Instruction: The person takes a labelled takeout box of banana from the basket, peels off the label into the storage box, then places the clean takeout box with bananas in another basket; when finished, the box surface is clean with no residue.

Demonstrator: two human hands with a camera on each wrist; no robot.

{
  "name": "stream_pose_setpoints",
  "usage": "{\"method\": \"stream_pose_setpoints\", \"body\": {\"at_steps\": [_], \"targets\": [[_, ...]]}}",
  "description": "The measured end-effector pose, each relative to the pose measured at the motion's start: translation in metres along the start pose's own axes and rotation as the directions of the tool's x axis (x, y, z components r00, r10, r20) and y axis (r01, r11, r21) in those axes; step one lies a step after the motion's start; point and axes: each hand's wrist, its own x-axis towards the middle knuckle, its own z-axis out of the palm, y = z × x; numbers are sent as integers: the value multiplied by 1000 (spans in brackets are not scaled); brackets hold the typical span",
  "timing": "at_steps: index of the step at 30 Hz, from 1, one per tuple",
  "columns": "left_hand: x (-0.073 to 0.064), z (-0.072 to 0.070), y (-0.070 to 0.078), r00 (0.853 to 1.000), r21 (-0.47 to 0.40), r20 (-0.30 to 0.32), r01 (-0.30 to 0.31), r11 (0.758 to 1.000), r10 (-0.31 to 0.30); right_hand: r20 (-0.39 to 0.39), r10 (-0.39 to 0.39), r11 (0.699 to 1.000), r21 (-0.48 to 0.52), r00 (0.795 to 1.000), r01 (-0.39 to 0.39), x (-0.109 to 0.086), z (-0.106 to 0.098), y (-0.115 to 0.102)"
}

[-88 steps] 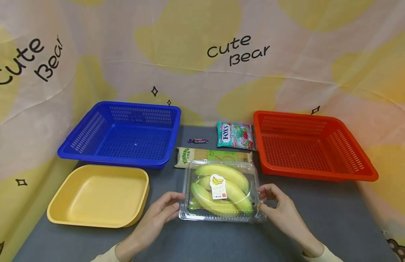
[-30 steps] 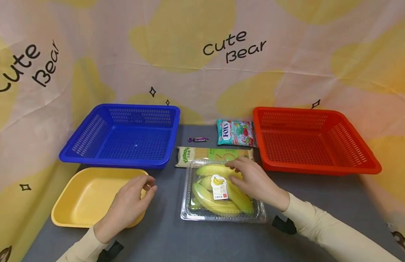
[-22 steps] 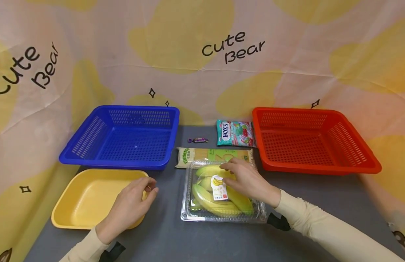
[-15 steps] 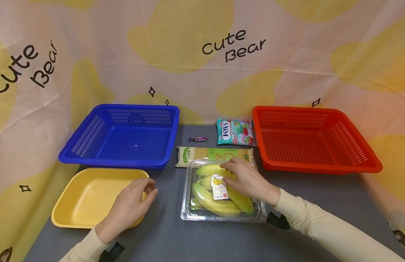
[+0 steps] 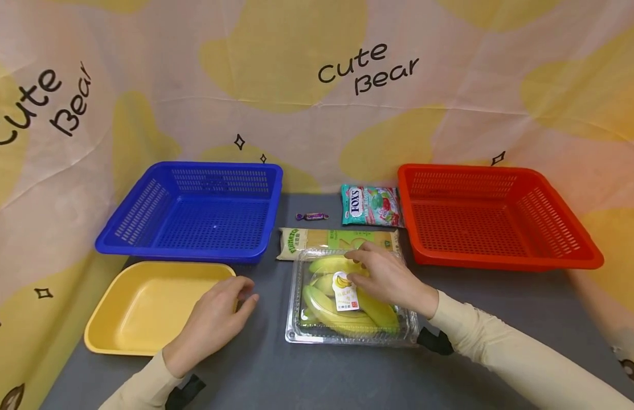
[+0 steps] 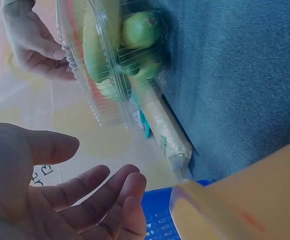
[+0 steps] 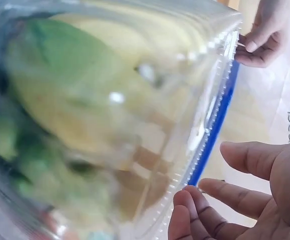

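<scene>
head: above, forward-down | wrists: low, close, opposite sides | shared: clear box (image 5: 347,340)

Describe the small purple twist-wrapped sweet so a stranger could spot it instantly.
Start at the big blue perforated plastic basket, left in the head view. Between it and the teal printed plastic bag lies the small purple twist-wrapped sweet. It is far smaller than either, and the only purple-wrapped item there.

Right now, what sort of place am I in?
Probably a staged indoor work area: a printed Cute Bear cloth stands behind a gray tabletop, with a clear box of fruit on it.
</scene>
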Motion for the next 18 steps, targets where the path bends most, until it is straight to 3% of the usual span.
{"method": "stream_pose_setpoints", "body": {"at_steps": [4,8,11,14,16,18], "targets": [[0,-1,-2,1000,13,-7,4,1000,-4,19,7,999,-40,1000,-6,3,6,2],[-5,-1,-11,997,67,-70,-22,998,27,29,15,998,-54,999,-14,5,9,2],[-10,2,-20,983,145,-162,-65,987,88,23,12,998,-55,1000,-11,6,9,1],[-14,4,-30,966,233,-232,-63,970,118,21,8,999,-53,1000,-7,7,9,0],[-17,4,-34,968,270,-233,-32,962,98,26,4,999,-46,1000,-3,8,9,-1],[-20,4,-36,981,287,-184,0,958,55,40,6,999,-40,999,-4,8,9,-3]]}}
